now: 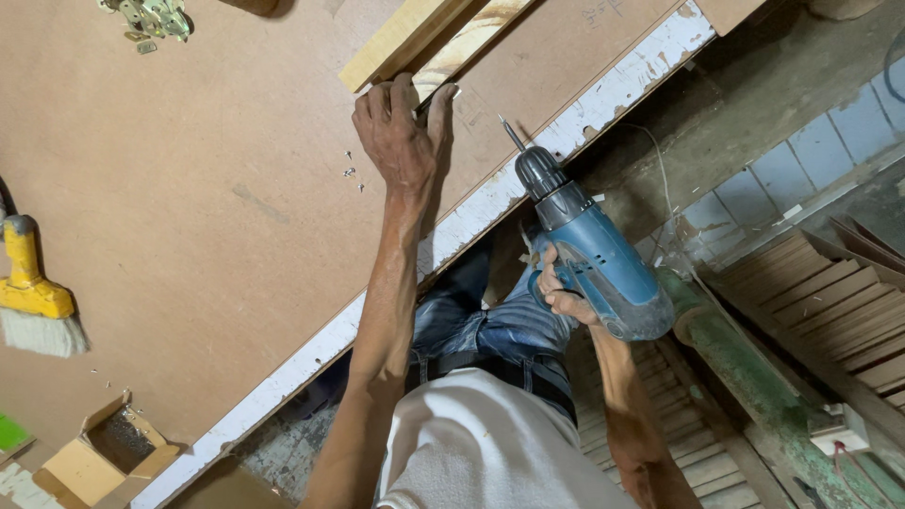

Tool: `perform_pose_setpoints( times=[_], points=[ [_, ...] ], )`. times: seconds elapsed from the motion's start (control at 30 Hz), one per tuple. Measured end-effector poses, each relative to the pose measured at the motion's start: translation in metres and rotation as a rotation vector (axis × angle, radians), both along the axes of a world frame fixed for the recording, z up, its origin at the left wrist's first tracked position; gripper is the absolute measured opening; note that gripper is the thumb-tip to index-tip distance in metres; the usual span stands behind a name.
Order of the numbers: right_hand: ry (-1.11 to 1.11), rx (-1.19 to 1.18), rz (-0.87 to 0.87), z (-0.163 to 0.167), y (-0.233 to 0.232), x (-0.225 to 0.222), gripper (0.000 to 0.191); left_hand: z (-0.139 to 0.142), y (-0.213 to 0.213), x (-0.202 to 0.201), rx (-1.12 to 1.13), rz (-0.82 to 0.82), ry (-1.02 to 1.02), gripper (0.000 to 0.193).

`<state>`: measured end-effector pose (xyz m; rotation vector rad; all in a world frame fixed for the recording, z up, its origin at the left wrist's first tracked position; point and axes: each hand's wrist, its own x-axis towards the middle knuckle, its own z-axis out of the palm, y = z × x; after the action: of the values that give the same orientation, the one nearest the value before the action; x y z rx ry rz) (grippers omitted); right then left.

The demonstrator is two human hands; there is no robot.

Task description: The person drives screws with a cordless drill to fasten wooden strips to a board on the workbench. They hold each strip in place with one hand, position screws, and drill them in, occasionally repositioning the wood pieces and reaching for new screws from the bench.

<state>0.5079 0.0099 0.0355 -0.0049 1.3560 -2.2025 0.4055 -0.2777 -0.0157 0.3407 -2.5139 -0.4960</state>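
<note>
- The left hand (401, 132) is laid flat, fingers spread and curled over the near end of a pale wooden strip (415, 38), so that the strip is pinned against the brown board (189, 188); nothing is enclosed in the palm.
- The right hand (566, 300) is wrapped fully around the grip of a blue cordless drill (589, 254), held just off the board's white-painted edge (603, 99), its bit (512, 134) pointed toward the strip but apart from it.
- A few small screws (351, 172) are scattered beside the left hand, within easy reach.
- A yellow-handled brush (33, 292), an open cardboard box (104, 457) and metal hinges (151, 17) are kept well apart from the hands.
</note>
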Motion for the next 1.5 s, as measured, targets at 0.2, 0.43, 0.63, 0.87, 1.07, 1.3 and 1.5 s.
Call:
perform_pose_setpoints(
  times=[0.2, 0.43, 0.63, 0.87, 1.07, 1.3, 1.5],
  points=[
    [0.068, 0.063, -0.041, -0.003, 0.001, 0.003, 0.063, 0.002, -0.003, 0.000, 0.034, -0.022, 0.016, 0.046],
    [0.023, -0.057, 0.003, 0.001, 0.000, 0.001, 0.059, 0.005, -0.002, 0.001, 0.077, -0.042, 0.021, 0.044],
    [0.044, -0.076, 0.015, -0.010, -0.006, 0.002, 0.059, 0.001, -0.003, 0.002, 0.070, -0.036, 0.005, 0.046],
    [-0.082, -0.185, 0.105, -0.034, -0.012, 0.000, 0.048, 0.001, -0.004, 0.003, 0.104, -0.049, -0.002, 0.047],
    [-0.103, -0.266, 0.057, -0.039, -0.029, -0.003, 0.061, 0.005, -0.005, 0.005, 0.099, -0.093, 0.018, 0.057],
    [-0.131, -0.229, 0.041, -0.039, -0.039, -0.009, 0.053, -0.007, -0.010, 0.007, 0.112, -0.091, -0.007, 0.040],
    [-0.231, -0.317, 0.054, -0.046, -0.051, -0.010, 0.049, -0.010, -0.012, 0.007, 0.154, -0.102, -0.010, 0.039]
  ],
)
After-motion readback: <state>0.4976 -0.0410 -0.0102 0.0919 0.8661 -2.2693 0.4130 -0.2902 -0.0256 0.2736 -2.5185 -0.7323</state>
